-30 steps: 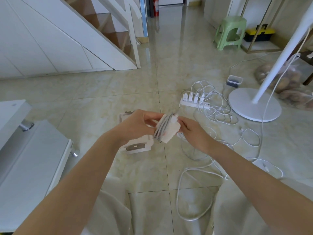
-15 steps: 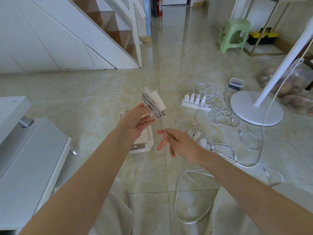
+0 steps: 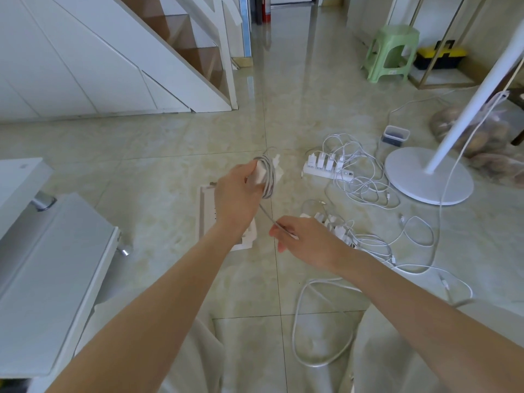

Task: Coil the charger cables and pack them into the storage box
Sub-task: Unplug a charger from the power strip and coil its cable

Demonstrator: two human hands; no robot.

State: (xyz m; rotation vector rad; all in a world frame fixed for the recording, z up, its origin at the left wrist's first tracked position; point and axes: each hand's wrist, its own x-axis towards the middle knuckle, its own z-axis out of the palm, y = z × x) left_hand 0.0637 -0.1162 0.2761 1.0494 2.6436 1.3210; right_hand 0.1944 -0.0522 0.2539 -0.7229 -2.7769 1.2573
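One loose tail: above the storage box [image 3: 206, 207] my left hand [image 3: 238, 194] clamps the coiled charger [image 3: 266, 177], right hand [image 3: 309, 239] pinches the cable end [image 3: 281, 227]; slackening could unwind it.

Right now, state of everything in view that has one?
left hand: grips the charger
charger: held up, cable mostly wound round it
cable tail: unwound, runs down to right hand
right hand: pinches the cable tail
far power strip: four adapters plugged in
loose cable: uncoiled on the floor
storage box: on floor, part hidden, open or shut unclear
small container: lid on
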